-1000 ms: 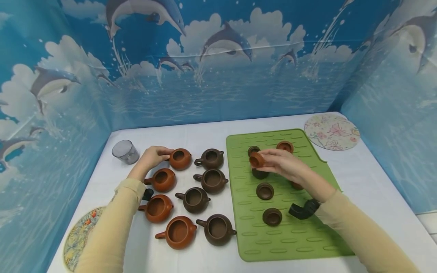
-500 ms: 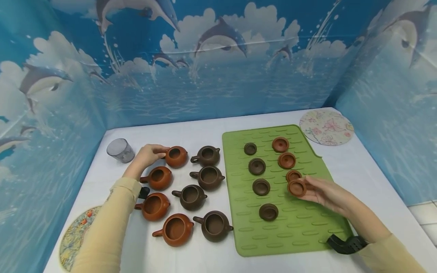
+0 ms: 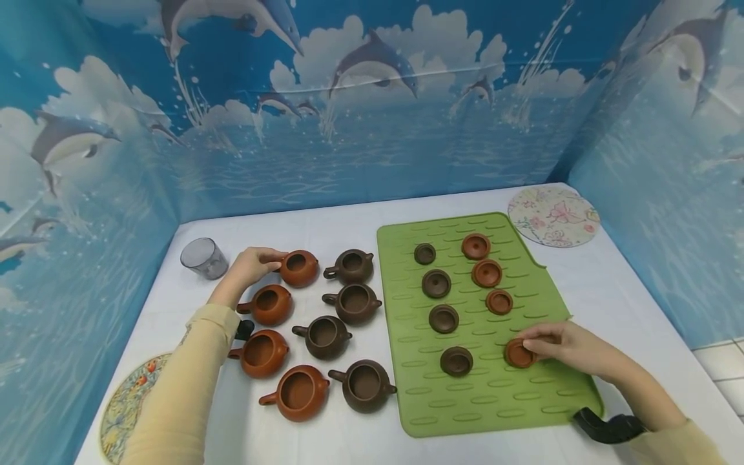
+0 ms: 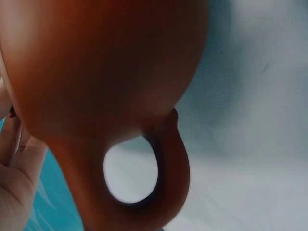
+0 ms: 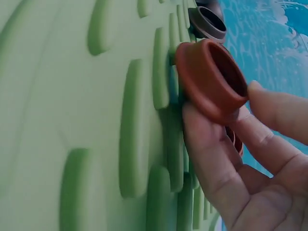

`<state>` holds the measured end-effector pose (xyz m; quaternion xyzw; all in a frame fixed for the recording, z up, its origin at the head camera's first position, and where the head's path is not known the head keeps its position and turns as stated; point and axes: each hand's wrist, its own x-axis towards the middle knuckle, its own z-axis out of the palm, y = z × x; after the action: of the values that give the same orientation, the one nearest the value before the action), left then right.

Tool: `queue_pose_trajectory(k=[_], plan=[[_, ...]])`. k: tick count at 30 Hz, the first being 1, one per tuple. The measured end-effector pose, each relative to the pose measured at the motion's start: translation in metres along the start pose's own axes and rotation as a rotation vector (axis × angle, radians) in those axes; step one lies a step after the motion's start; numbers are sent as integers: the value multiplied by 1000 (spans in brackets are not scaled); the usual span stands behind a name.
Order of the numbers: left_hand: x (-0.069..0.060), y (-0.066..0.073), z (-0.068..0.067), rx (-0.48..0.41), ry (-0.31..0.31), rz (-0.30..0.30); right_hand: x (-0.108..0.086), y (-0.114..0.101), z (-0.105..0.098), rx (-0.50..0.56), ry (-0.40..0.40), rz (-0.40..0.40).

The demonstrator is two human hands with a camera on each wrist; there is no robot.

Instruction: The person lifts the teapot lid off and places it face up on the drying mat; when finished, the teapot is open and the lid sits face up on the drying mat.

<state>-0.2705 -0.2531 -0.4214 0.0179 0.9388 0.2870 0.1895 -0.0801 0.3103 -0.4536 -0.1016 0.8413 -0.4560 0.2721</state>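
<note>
At the far end of the left column, my left hand (image 3: 251,266) pinches the handle of a reddish-brown clay teapot (image 3: 303,276), lidless and upright on the white cloth. A reddish teapot body with its looped handle (image 4: 101,72) fills the left wrist view; part of the hand shows at its left edge. Over on the green mat (image 3: 488,413), my right hand (image 3: 572,349) holds a reddish teapot lid (image 3: 517,354) between thumb and fingers. Its hollow underside faces up, low at the mat in the right wrist view, where I cannot tell if it touches.
Several open teapots, reddish and dark brown (image 3: 325,339), stand in two columns left of the mat. Dark lids (image 3: 444,319) and reddish lids (image 3: 487,274) lie in rows on it. A grey cup (image 3: 205,258) and two round patterned mats (image 3: 555,216) lie near the table's edges.
My right hand has carried the reddish lid from the mat's far middle toward its near right and lowered it below the other reddish lids. The left hand stays at the teapot handle.
</note>
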Motion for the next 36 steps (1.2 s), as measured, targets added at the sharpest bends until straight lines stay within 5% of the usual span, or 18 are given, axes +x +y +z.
queue_pose_trajectory(k=[7,18,24,31,36], plan=[[0,1,1,-5,0,6,3,1,9,-183,124,-79],[-5,-4,-1,34,-6,23,8,-4,16,-176,240,-44],[-8,-4,-3,78,-14,78,10,-7,13,-153,226,-34],[-16,4,-10,119,-12,134,21,-18,8,-270,260,-40],[-27,19,-22,107,26,168,34,-46,-5,-292,300,-91]])
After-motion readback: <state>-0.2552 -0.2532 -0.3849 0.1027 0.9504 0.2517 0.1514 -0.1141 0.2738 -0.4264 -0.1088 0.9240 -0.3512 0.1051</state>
